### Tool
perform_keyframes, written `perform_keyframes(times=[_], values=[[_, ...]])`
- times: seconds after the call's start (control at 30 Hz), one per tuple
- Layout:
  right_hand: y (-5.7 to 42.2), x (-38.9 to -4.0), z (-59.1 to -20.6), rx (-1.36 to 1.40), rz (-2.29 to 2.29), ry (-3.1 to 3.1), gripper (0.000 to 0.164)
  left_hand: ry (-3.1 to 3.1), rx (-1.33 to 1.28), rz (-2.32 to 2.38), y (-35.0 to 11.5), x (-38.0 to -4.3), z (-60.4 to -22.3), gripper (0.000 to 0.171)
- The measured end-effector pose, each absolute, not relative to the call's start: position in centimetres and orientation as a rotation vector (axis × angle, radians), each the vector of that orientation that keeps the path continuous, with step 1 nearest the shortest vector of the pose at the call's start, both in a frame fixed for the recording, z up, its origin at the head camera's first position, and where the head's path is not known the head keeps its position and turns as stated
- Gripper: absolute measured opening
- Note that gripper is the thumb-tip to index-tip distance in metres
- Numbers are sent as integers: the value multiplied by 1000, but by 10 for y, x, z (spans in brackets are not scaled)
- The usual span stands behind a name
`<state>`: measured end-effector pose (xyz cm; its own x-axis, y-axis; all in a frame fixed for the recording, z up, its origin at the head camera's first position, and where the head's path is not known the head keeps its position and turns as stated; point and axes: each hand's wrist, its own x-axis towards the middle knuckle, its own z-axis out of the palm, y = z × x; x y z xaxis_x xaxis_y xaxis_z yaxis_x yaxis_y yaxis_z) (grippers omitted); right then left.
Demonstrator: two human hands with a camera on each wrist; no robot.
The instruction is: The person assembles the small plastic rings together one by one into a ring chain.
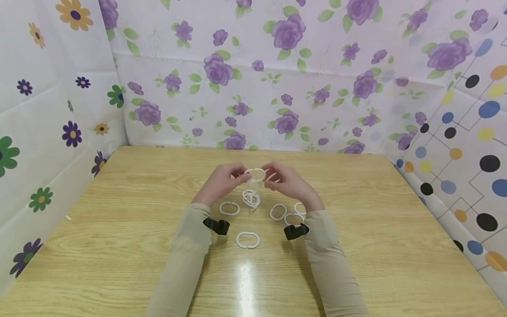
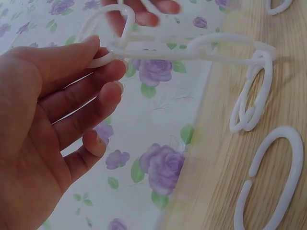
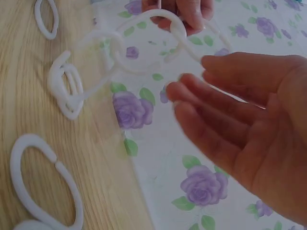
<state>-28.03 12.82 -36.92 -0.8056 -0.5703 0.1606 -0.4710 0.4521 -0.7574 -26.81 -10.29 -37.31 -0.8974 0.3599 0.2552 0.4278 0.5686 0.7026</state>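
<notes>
White plastic-looking oval link (image 1: 257, 181) sits up between the two hands, above the link cluster (image 1: 251, 199), which I use as reference for everything. From my head view one or two links could overlap up there; I can't tell. Left hand (image 1: 225, 180), up and left of the cluster: thumb and forefinger pinch the left end, other fingers spread apart and loosely bent. Right hand (image 1: 287, 179), up and right of the cluster: thumb and forefinger pinch the right end, partly hidden in my right wrist feed; remaining fingers extended, close together.

Interlocked chain (image 2: 163, 54) runs from the left hand's pinch down to the cluster, whose links overlap on the wood-grain tabletop (image 1: 119, 246). Loose pieces: left link (image 1: 229, 214) just beside the cluster; near link (image 1: 247, 233) on the cluster's near side, apart from it; three right links (image 1: 278, 204) right of it, one partly hidden by the right wrist. Black wrist cameras (image 1: 217, 226) over beige sleeves (image 1: 178, 268), nearer me than the cluster, one either side. Purple-rose cloth (image 1: 289, 33) hangs beyond the cluster.
</notes>
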Motion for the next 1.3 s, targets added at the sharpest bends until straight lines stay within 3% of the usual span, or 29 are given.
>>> perform_keyframes(times=[0.2,0.4,0.67,0.83,1.3], values=[[138,-279,-375,-976,-865,2531,36,-2689,-685,-1237,-104,-267,-372,17],[139,-276,-377,-793,-581,2513,37,-2687,-689,-1225,-105,-267,-372,17],[137,-275,-389,-586,-564,2537,25,-2708,-685,-1221,-104,-267,-373,19],[138,-276,-393,-545,-616,2535,33,-2724,-684,-1224,-104,-267,-374,20],[140,-281,-394,-647,-578,2637,28,-2744,-693,-1193,-103,-268,-374,19]])
